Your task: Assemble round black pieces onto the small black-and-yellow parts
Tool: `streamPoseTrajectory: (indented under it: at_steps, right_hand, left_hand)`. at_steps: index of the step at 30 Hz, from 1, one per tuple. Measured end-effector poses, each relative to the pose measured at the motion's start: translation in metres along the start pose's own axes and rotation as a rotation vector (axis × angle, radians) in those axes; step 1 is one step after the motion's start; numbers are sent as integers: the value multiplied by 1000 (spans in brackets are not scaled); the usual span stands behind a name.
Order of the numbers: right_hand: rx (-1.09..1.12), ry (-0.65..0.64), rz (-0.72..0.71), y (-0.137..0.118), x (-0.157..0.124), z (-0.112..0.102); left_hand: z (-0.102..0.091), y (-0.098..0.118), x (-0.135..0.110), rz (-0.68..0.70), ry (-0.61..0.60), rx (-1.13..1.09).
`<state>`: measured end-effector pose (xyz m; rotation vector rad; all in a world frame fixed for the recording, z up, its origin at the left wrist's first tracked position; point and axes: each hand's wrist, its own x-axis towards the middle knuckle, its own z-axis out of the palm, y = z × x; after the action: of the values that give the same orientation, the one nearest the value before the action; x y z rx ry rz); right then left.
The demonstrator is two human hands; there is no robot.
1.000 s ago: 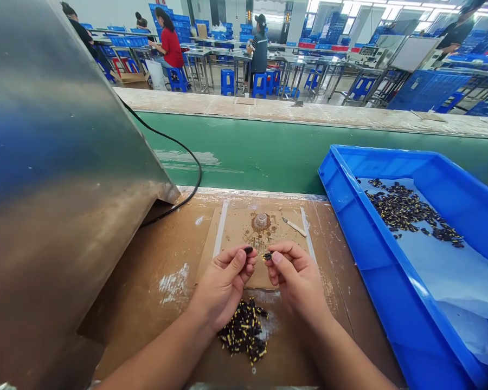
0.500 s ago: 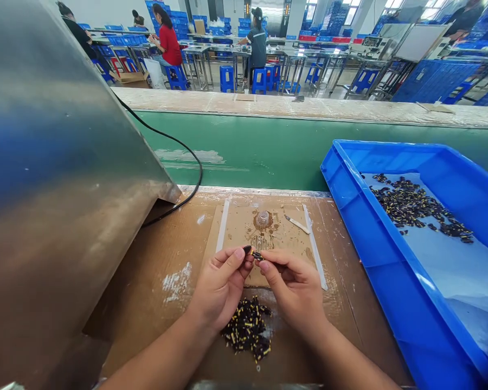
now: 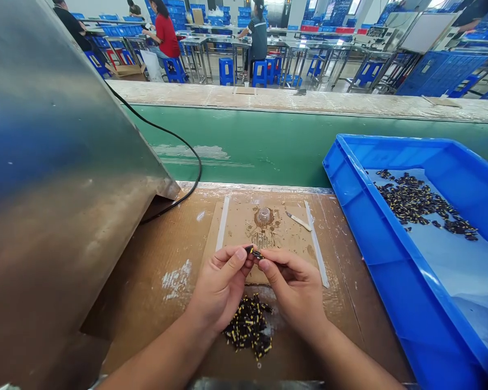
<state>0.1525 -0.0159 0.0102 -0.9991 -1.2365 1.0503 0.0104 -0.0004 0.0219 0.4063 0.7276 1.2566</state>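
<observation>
Pinching small black part (image 3: 254,253), both hands' (image 3: 223,287) (image 3: 295,287) fingers clamped; bin wall (image 3: 350,211) near right.

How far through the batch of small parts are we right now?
Done, it seems: a spread of black-and-yellow parts lies in the blue bin. In hand: left hand and right hand pinch one small part together. Left: a pile on the bench by the wrists.

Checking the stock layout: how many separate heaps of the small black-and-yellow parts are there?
2: one heap on the bench between the wrists, one spread inside the blue tray. Both hands also pinch a single part.
</observation>
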Motion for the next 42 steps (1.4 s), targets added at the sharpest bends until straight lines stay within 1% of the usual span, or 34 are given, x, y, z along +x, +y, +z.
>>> streamPoseTrajectory:
  at_steps: [5, 10, 12, 15, 17, 20, 22, 25, 28, 30, 32, 34, 36, 38, 39, 40, 42]
  right_hand:
    - [-21, 10, -10, -1, -1, 0]
    - [-132, 21, -114, -2, -2, -4]
    - [-203, 29, -177, -3, -2, -5]
    - [-287, 35, -269, -4, -1, -6]
    - [-313, 33, -304, -6, 0, -6]
    - [-328, 30, -326, -7, 1, -6]
    - [-340, 33, -343, -9, 3, -5]
    - [-382, 48, -383, -11, 4, -5]
    - [-422, 85, -420, -11, 5, -6]
    - [-437, 110, -429, -9, 6, -8]
    - [-426, 122, -428, -8, 9, -10]
    - [-366, 121, -392, -9, 12, -12]
    - [-262, 111, -318, -16, 12, -16]
    - [-177, 104, -246, -27, 3, -24]
    - [-167, 105, -227, -33, -7, -29]
    - [-186, 109, -214, -39, -20, -34]
    - [-276, 127, -182, -44, -60, -46]
  left_hand:
    - [0, -2, -2, 41, 8, 65]
    - [-2, -6, -4, 134, 19, 155]
    - [-6, -8, -4, 193, 22, 231]
    - [-14, -10, -4, 342, 19, 429]
    - [-18, -11, -5, 436, 8, 557]
    - [-19, -13, -6, 498, 8, 654]
    - [-16, -14, -5, 467, 4, 611]
    - [-9, -14, 0, 349, 10, 395]
    - [-4, -11, 6, 288, 94, 231]
    - [-3, -9, 10, 279, 161, 203]
    - [-5, -9, 12, 265, 200, 202]
    - [-6, -10, 12, 245, 207, 213]
    - [-6, -11, 11, 236, 204, 230]
    - [-5, -12, 9, 230, 201, 253]
    - [-5, -13, 8, 224, 202, 264]
    - [-4, -12, 6, 216, 202, 273]
    - [-4, -12, 5, 194, 207, 283]
